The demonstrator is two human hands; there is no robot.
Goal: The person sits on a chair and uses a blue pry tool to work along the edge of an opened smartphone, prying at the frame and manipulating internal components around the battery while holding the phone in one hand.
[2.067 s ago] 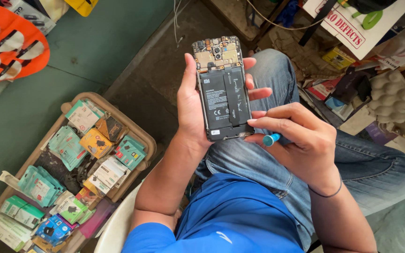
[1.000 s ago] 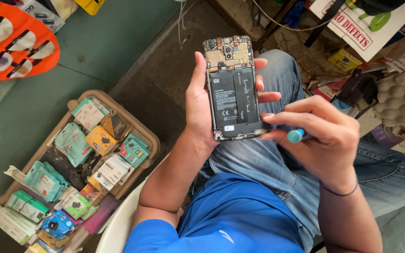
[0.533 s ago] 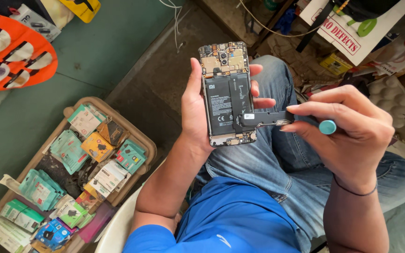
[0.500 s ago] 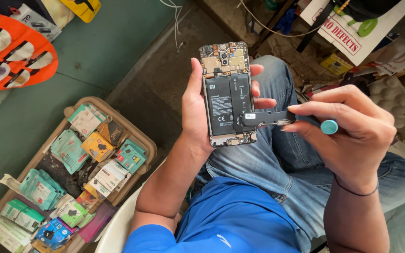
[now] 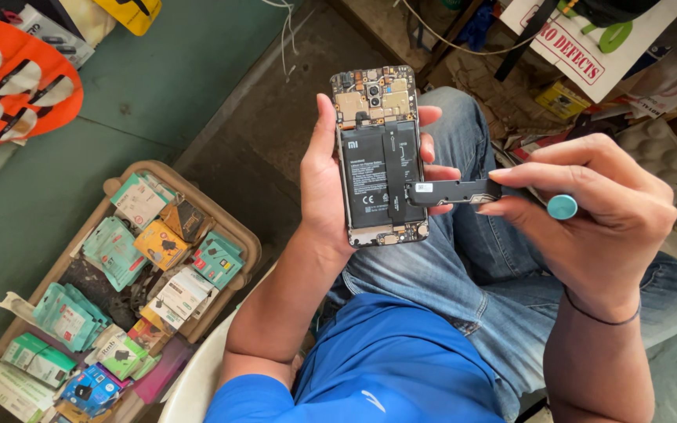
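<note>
Phone [image 5: 380,157], with its back cover off, is seen in the head view held upright in the picture, its long axis running from the camera module at the far end down to the lower board at the near end, tilted very slightly. It is gripped by the left hand [image 5: 331,188], the thumb laid along its left edge and the fingertips wrapped around its right edge, above the knee of the blue jeans [image 5: 464,258]. The dark battery [image 5: 370,176] is exposed across the middle of the phone. A black speaker module [image 5: 454,191] is pinched by the right hand [image 5: 597,219] just to the right of the phone, lying crosswise with its left end at the phone's lower right edge. A tool with a teal cap [image 5: 562,207] is also clasped in that closed right hand. Well to the left of the phone, a tan tray [image 5: 197,205] filled with small green and yellow packets [image 5: 111,251] is seen on the floor
</note>
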